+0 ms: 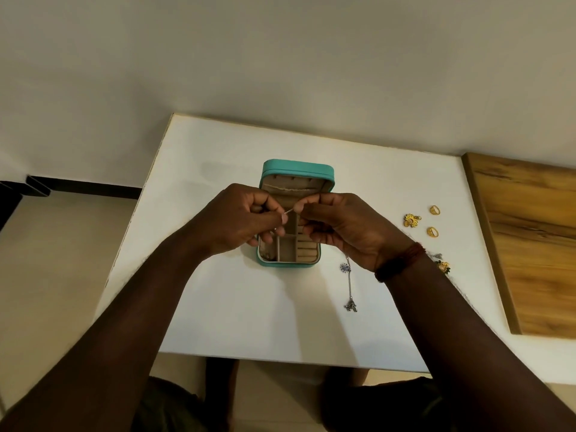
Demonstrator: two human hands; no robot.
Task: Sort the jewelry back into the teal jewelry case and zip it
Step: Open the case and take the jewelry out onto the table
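The teal jewelry case [297, 167] lies open in the middle of the white table [218, 307], its beige compartments facing up. Above the case, my left hand [240, 219] and my right hand [346, 227] pinch the two ends of a thin silver chain [289, 211] stretched between them. My hands hide much of the case's inside. To the right lie a silver chain with a blue flower and a charm [349, 286], a gold flower piece [411, 220] and two gold rings [434, 209] [432, 231]. More small jewelry [442, 263] peeks out behind my right wrist.
A wooden board [536, 244] lies along the table's right side. A plain wall stands behind the table's far edge. The floor shows to the left, and my knees show below the near edge.
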